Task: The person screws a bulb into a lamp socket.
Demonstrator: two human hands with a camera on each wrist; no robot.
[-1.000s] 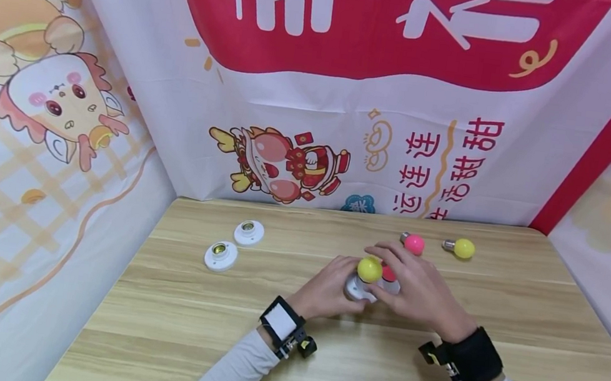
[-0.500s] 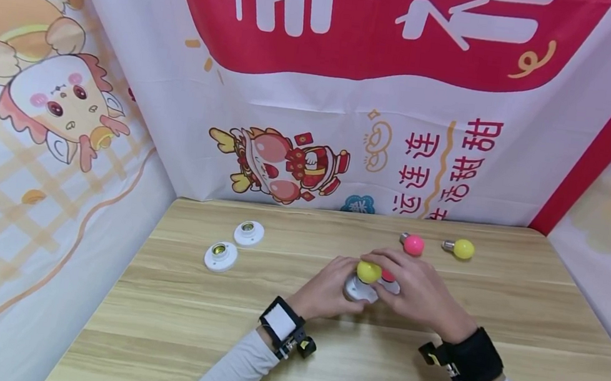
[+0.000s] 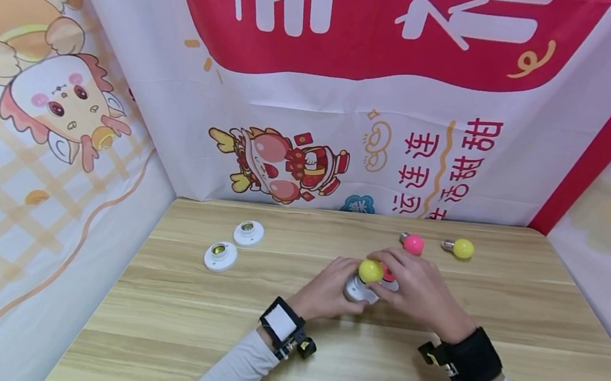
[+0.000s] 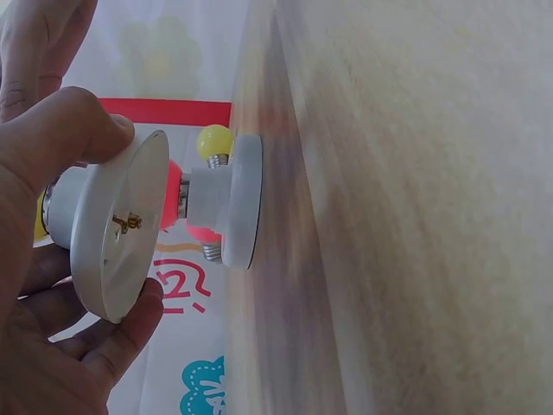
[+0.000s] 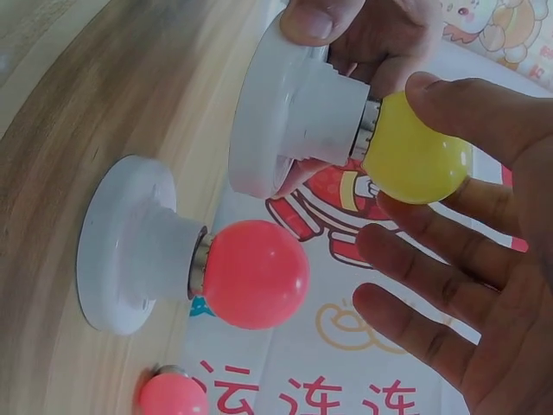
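Observation:
My left hand grips a white round lamp holder by its base, raised off the table and tilted. In the left wrist view its hollow underside shows small brass screws. A yellow light bulb sits in that holder, a strip of its metal cap showing above the collar. My right hand pinches the bulb between thumb and index finger, with the other fingers spread beside it. Close by, a red bulb stands upright in a second holder on the table, partly covered by my right hand in the head view.
Two more white lamp holders stand at the left on the wooden table, openings upward. Behind my right hand lie a loose pink bulb and a loose yellow bulb. Printed cloth hangs along the back edge.
The fingers of my right hand have shifted on the yellow bulb, and their tips sit lower than a second ago. My left hand keeps its grip on the lamp holder in the same place.

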